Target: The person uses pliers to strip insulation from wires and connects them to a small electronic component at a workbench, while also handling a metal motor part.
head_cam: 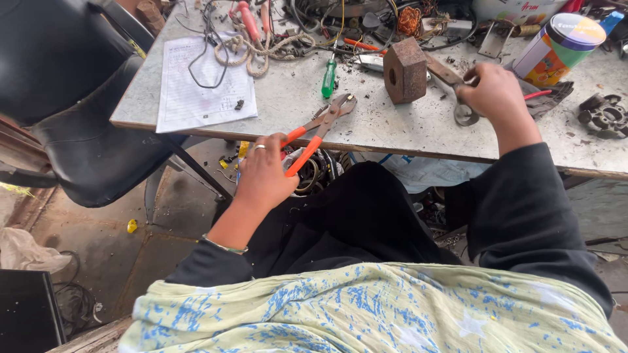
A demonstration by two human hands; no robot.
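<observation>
The left hand (pixel 263 175) grips orange-handled pliers (pixel 318 129), their long axis angling up-right over the desk (pixel 366 124) edge; the right hand (pixel 490 91) closes on scissors (pixel 451 82).

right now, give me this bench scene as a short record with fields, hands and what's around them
left hand: grips the orange handles of the pliers, jaws resting on the bench edge
right hand: closed on a metal tool lying on the table
between hands: rusty block with a hole, green screwdriver
far left: paper sheet under a black wire
far right: colourful tin
beside table: black chair
</observation>
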